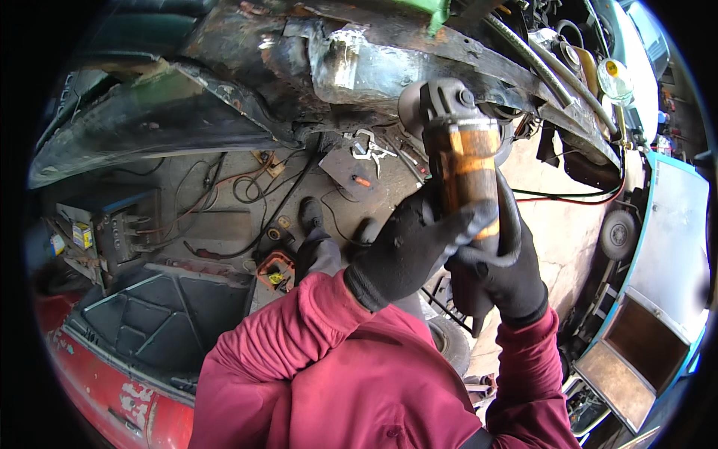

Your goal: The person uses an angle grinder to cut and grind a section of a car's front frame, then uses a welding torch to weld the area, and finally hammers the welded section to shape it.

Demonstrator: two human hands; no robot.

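Observation:
An angle grinder [473, 161] with a worn, yellow-brown patched body points away from me, its metal head and disc close to the car body's lower edge. Whether the disc touches the metal, I cannot tell. My left hand [404, 251], in a black glove, grips the grinder's body from the left. Wrapped round its lower part from the right is my right hand [512, 273], gloved too. Beyond the head lies a scraped, shiny metal patch [374, 67] on the dark, rusty car body [247, 60].
Locking pliers [372, 146] lie on the floor among loose cables. At left stands a dark boxy machine [112, 232], with a red car panel [120, 389] nearer me. A blue-edged cabinet [662, 254] and a small wheel [619, 234] are at right. Hoses [561, 196] cross beside the car.

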